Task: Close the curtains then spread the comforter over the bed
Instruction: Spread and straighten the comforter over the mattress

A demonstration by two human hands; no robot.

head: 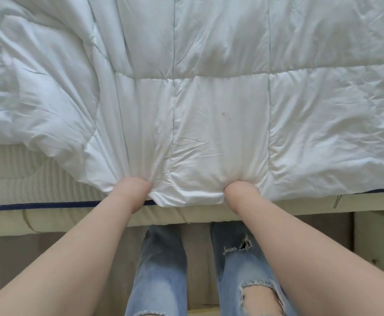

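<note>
Head view: your two hands grip the near hem of the comforter, left hand and right hand both clenched into the fabric, fingers buried, so the exact hold is probably a fist. White quilted cloth, stitched into puffy squares, lies flat ahead and right, bunched at left. Ribbed cream mattress shows bare at left, edged with dark blue piping. Two legs in ripped jeans stand below.

Faded blue jeans, ripped open at the knees, stand on a grey wood-grain floor; a pale box-like edge sits at the right, close to the floor.
</note>
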